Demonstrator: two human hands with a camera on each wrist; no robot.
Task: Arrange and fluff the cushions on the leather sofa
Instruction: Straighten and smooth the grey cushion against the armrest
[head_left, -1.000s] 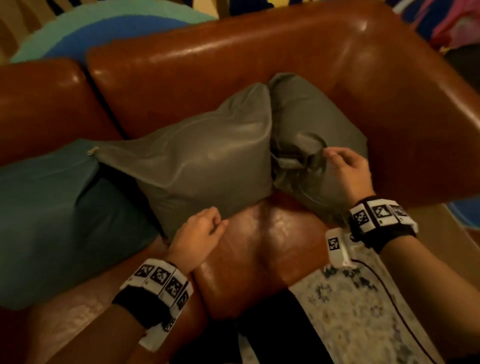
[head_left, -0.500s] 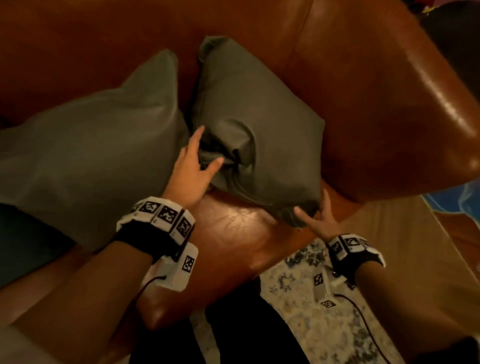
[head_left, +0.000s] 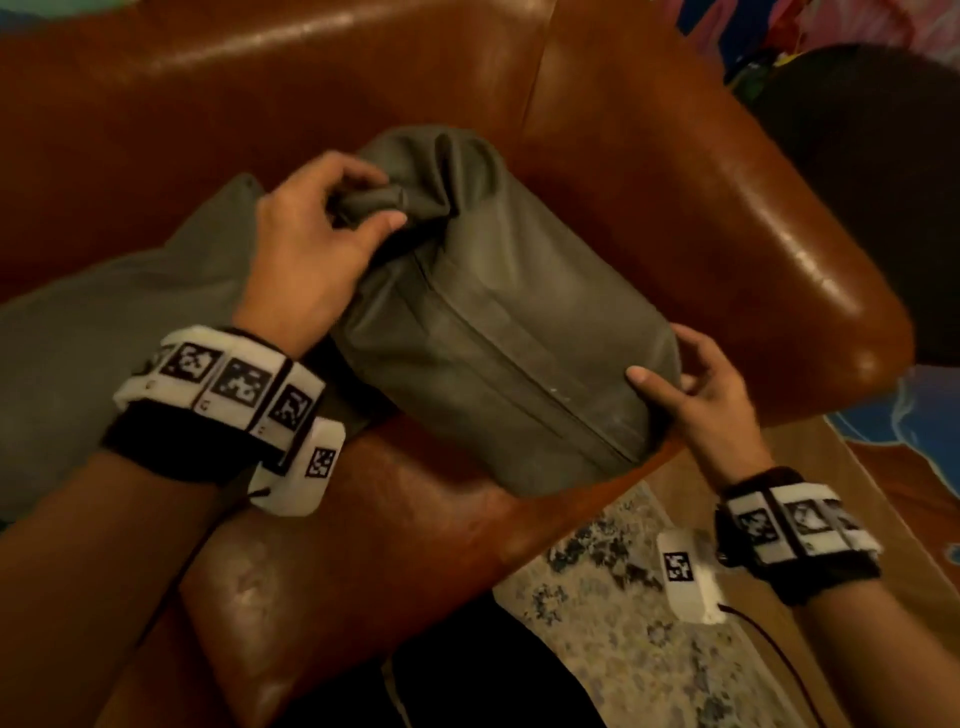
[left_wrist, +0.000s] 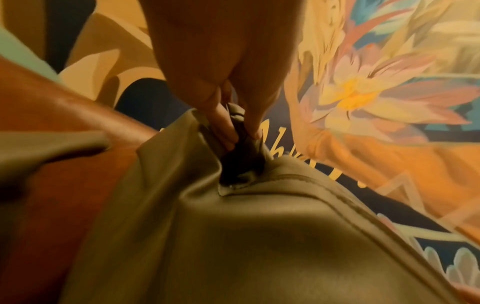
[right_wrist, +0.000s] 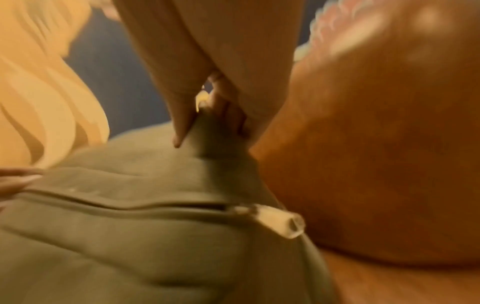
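A grey-green cushion is held up off the brown leather sofa, zip seam facing me. My left hand grips its bunched far corner, fingers and thumb curled round the fabric; the left wrist view shows the same pinch on the cushion. My right hand holds the near right corner, thumb on top and fingers behind; in the right wrist view the hand pinches that corner of the cushion beside the zip pull. A second grey-green cushion leans on the backrest at left.
The sofa's armrest curves round close to the right of the held cushion. A pale patterned rug covers the floor below the seat front. Colourful patterned fabric hangs behind the sofa.
My left hand moved from the cushion's near side up to its far corner and gripped it. The right hand closed on the near right corner, and the cushion turned seam-up and lifted.
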